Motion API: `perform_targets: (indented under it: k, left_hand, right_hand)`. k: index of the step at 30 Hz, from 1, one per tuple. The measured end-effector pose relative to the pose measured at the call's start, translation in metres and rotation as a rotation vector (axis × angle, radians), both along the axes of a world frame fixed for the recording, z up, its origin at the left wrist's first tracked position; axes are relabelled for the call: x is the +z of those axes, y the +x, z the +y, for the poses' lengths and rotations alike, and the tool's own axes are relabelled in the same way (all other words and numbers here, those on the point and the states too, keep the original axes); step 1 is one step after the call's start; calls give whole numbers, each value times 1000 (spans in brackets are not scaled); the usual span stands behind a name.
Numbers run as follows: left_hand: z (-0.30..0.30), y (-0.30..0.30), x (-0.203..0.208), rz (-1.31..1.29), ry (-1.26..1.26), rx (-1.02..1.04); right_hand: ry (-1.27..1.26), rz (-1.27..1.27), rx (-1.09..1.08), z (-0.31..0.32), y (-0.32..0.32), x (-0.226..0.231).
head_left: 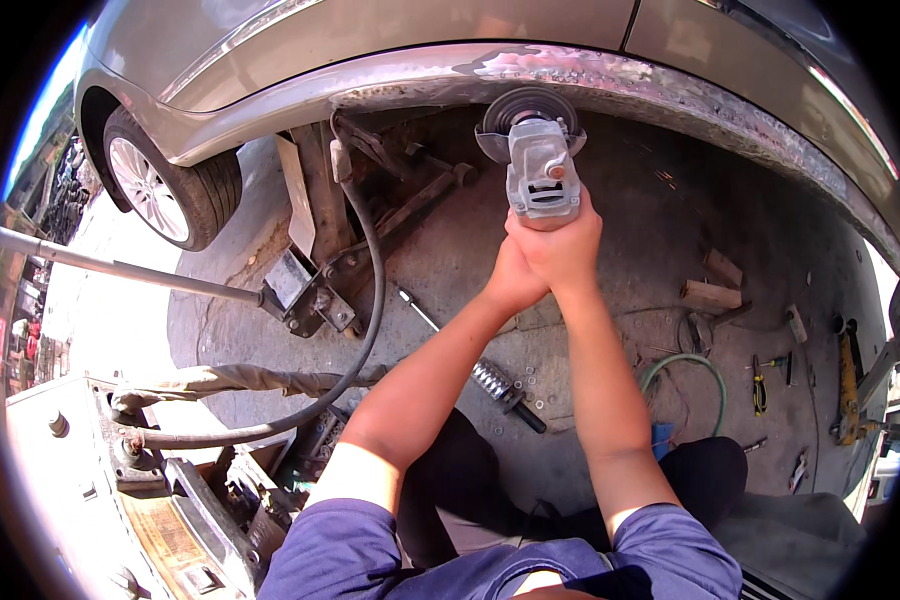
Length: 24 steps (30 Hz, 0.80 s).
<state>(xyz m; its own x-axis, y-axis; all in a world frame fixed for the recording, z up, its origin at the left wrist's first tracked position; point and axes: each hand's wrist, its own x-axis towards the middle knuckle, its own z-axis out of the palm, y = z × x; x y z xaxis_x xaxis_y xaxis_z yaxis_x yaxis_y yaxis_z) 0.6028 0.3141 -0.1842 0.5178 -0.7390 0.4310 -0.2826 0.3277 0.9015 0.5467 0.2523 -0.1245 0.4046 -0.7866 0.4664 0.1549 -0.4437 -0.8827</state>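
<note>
Both my arms reach forward to an angle grinder (544,170) with a grey body and a round dark disc (532,103). My right hand (568,238) wraps round its rear end, and my left hand (518,268) closes on it from the left, pressed against the right. The grinder's handle is hidden by my fingers. At its far edge the disc is at the lower edge of the car's sill (610,80), where the paint is worn to bare, patchy metal. A few orange sparks show below the sill, right of the disc.
A floor jack (315,300) with a long bar (130,265) stands left, under the car near its wheel (155,180). A thick hose (375,290) curves to a machine (160,480) at lower left. A spring tool (505,390), wood blocks (710,295) and pliers (760,393) lie on the floor.
</note>
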Motion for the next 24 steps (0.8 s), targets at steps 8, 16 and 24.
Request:
perform_targets:
  k: [8, 16, 24]
  left_hand:
    - [-11, -2, 2, -45, 98, -44]
    - [-14, -35, 9, -95, 81, 58]
    - [-24, -26, 10, -117, 100, 52]
  right_hand:
    - [70, -75, -81, -3, -12, 7]
    - [154, -110, 16, -21, -38, -1]
    - [96, -108, 59, -26, -36, 10]
